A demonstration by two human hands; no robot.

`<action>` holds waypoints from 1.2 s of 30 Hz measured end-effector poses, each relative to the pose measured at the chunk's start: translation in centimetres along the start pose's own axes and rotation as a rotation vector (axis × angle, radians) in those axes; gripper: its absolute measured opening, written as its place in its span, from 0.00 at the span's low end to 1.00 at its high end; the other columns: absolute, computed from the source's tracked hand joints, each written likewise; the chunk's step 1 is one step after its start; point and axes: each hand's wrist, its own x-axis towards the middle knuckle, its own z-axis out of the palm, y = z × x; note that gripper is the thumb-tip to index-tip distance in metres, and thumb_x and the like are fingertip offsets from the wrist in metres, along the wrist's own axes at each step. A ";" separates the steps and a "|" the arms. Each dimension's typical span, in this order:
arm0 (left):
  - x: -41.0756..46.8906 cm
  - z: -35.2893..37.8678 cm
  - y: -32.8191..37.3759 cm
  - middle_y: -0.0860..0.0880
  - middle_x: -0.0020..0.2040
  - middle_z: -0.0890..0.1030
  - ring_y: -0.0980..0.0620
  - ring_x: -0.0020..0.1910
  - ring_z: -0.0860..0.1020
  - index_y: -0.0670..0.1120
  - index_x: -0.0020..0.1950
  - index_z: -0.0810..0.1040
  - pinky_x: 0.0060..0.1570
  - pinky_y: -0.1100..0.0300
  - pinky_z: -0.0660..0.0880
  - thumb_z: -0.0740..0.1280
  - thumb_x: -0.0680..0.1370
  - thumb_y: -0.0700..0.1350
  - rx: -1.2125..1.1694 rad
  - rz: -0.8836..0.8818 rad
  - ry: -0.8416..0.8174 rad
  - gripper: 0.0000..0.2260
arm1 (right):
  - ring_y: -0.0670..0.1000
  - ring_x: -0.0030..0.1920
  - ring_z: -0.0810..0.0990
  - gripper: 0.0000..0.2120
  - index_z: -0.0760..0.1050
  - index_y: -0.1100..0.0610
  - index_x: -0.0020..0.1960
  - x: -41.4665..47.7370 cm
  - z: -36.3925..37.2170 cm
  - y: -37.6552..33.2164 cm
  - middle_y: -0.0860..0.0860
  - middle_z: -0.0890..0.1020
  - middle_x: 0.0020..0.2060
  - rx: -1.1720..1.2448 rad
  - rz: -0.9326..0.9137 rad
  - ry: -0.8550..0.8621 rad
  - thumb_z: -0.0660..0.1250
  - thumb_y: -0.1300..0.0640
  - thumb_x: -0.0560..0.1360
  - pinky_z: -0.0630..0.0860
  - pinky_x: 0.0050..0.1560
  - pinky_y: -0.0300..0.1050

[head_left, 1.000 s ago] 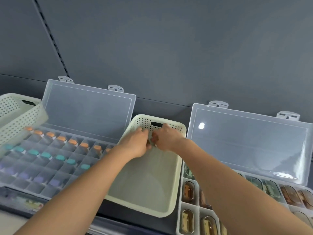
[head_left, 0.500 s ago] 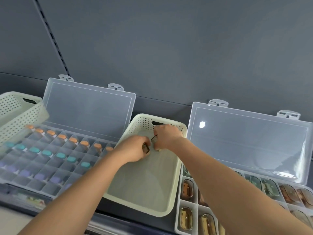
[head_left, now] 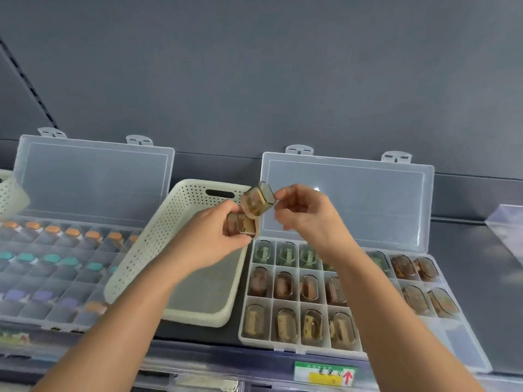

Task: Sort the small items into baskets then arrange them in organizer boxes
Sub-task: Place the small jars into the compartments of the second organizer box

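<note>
My left hand (head_left: 210, 241) grips a small brown clear case (head_left: 240, 226) above the far right corner of the pale green perforated basket (head_left: 147, 250). Just above it, my right hand (head_left: 307, 213) pinches a second brown clear case (head_left: 257, 200) by its end. The two cases nearly touch. The basket's floor looks bare. Below my right arm lies the open right organizer box (head_left: 458, 332), its compartments holding several green, brown and tan cases. The open left organizer box (head_left: 56, 315) holds rows of orange, teal and purple items.
Both box lids (head_left: 348, 199) stand upright against the grey back wall. Another perforated basket (head_left: 11, 193) shows at the far left edge. A shelf label with a red arrow (head_left: 325, 374) sits on the front edge. A clear sheet (head_left: 506, 227) lies at the far right.
Both hands have lifted out of the basket, each holding a small brown case, and moved right toward the right organizer box. The view has shifted to the right.
</note>
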 end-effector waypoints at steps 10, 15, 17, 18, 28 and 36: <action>0.2 7.2 5.4 0.55 0.42 0.79 0.56 0.40 0.77 0.52 0.54 0.76 0.39 0.57 0.76 0.71 0.72 0.54 0.162 0.023 0.023 0.14 | 0.51 0.45 0.78 0.15 0.78 0.56 0.56 -2.1 -3.5 4.4 0.51 0.81 0.47 -0.477 -0.009 0.088 0.61 0.66 0.73 0.76 0.49 0.43; -0.3 7.2 5.2 0.54 0.44 0.79 0.55 0.42 0.77 0.51 0.58 0.74 0.44 0.53 0.78 0.71 0.73 0.52 0.208 0.012 0.021 0.16 | 0.55 0.53 0.75 0.22 0.73 0.55 0.62 -1.5 -5.0 6.5 0.54 0.74 0.55 -0.762 -0.017 0.022 0.67 0.69 0.70 0.75 0.52 0.44; -0.4 6.9 4.9 0.54 0.45 0.79 0.54 0.43 0.77 0.51 0.60 0.74 0.45 0.54 0.78 0.70 0.73 0.52 0.212 0.000 0.015 0.17 | 0.55 0.54 0.74 0.22 0.73 0.54 0.62 -1.1 -5.1 7.0 0.53 0.73 0.56 -0.800 -0.026 0.018 0.68 0.68 0.70 0.73 0.50 0.42; -0.4 6.8 4.8 0.53 0.45 0.79 0.54 0.43 0.77 0.51 0.60 0.74 0.45 0.54 0.78 0.70 0.73 0.52 0.206 -0.003 0.011 0.18 | 0.56 0.54 0.74 0.22 0.73 0.54 0.61 -0.8 -5.1 7.1 0.53 0.73 0.56 -0.813 -0.030 0.038 0.68 0.67 0.70 0.72 0.49 0.42; 0.2 6.0 4.7 0.54 0.48 0.79 0.56 0.45 0.77 0.52 0.62 0.73 0.38 0.65 0.73 0.70 0.73 0.52 0.199 0.011 -0.003 0.19 | 0.55 0.58 0.71 0.23 0.71 0.53 0.61 1.3 -5.1 7.8 0.53 0.74 0.56 -0.973 0.040 0.173 0.74 0.49 0.70 0.75 0.53 0.50; 0.5 6.6 6.0 0.54 0.51 0.75 0.54 0.48 0.74 0.51 0.62 0.73 0.46 0.60 0.71 0.71 0.73 0.53 0.232 0.118 0.017 0.19 | 0.51 0.46 0.75 0.17 0.74 0.53 0.60 0.1 -6.3 5.7 0.53 0.76 0.53 -0.669 -0.108 0.187 0.72 0.55 0.72 0.73 0.47 0.41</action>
